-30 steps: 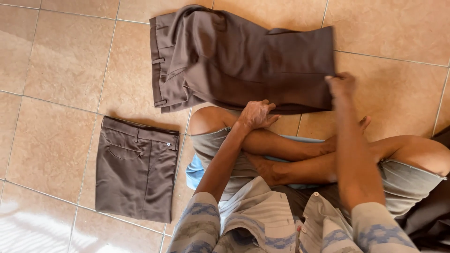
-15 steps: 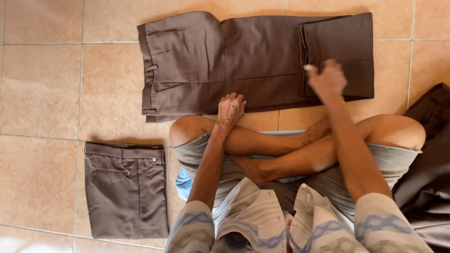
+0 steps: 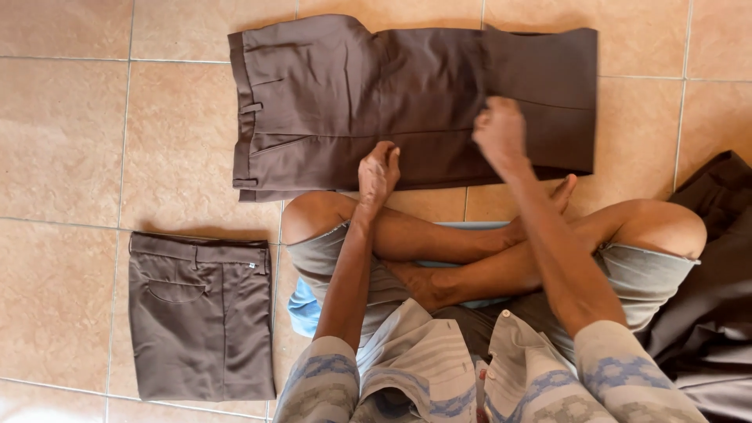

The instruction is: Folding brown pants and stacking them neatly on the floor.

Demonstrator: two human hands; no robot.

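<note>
My left hand (image 3: 379, 169) presses the brown trousers (image 3: 352, 102) at frame centre; my right hand (image 3: 500, 131) grips their folded leg, upper right.

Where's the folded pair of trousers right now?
In the head view, the folded trousers lie on the tiled floor at lower left, beside the person's left knee.

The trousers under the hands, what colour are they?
The trousers are plain dark brown, best seen in the head view.

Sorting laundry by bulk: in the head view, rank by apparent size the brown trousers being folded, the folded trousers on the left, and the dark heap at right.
1. Brown trousers being folded, largest.
2. Folded trousers.
3. Dark heap, cut off by the frame, so its rank is unsure.
</note>
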